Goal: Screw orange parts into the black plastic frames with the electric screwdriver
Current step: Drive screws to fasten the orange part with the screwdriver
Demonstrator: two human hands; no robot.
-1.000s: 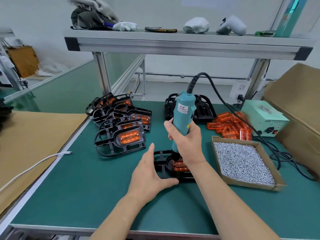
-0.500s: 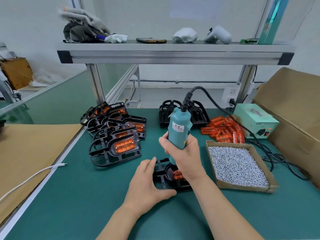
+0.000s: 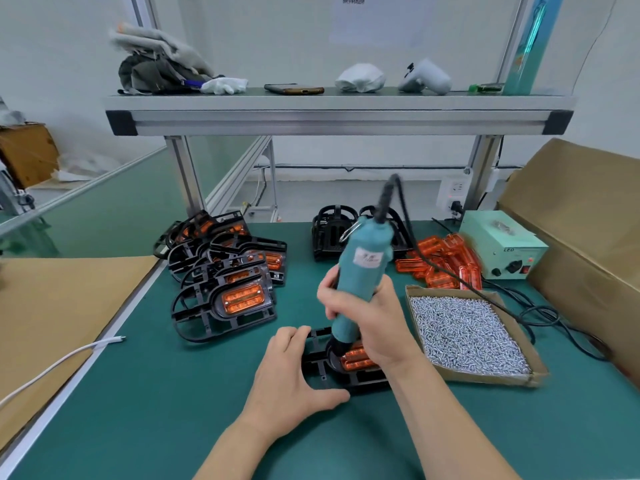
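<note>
A plain white wall (image 3: 277, 39) is glowing under even light in front of me, a sheet of paper (image 3: 381, 19) is hanging on it, an aluminium shelf (image 3: 339, 116) is spanning the green desk (image 3: 173, 410), and a cardboard box (image 3: 581, 209) is crowding its right edge.

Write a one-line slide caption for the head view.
Right hand holds electric screwdriver down on orange part; left hand steadies the black frame.

Left hand (image 3: 291, 372) and right hand (image 3: 374, 327): both bare, uncovered from fingertips to wrist. Left forearm (image 3: 235, 445) and right forearm (image 3: 450, 427): bare along their whole visible length, each leaving the view at the lower edge. The outline of the right hand is slightly softened by motion blur. The rest of the person lies outside the view.
</note>
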